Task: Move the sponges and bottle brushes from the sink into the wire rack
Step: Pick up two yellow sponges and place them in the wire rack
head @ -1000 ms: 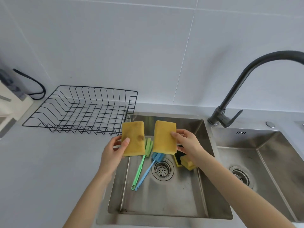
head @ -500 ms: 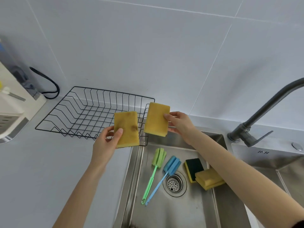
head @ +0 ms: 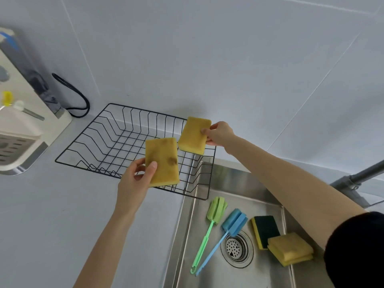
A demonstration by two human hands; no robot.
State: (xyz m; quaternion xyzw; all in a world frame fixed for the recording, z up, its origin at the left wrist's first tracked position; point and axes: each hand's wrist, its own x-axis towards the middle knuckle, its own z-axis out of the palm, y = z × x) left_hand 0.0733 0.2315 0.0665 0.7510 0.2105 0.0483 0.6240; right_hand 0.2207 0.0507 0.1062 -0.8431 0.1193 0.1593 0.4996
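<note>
My left hand (head: 135, 178) grips a stained yellow sponge (head: 162, 161) above the near right part of the black wire rack (head: 108, 142). My right hand (head: 218, 134) holds a second, cleaner yellow sponge (head: 193, 135) over the rack's right side. In the steel sink (head: 187, 225) lie a green bottle brush (head: 209, 223), a blue bottle brush (head: 226, 231), a sponge with a dark scouring face (head: 265, 229) and two stacked yellow sponges (head: 291, 248) near the drain (head: 236, 248).
A white appliance (head: 22, 121) with a black cable (head: 72, 94) stands at the left by the tiled wall. A dark faucet (head: 357, 179) sits at the right behind the sink. Grey counter (head: 62, 215) stretches in front of the rack.
Both hands have carried their sponges left and away from the sink, now over the rack. The view has swung further toward the rack.
</note>
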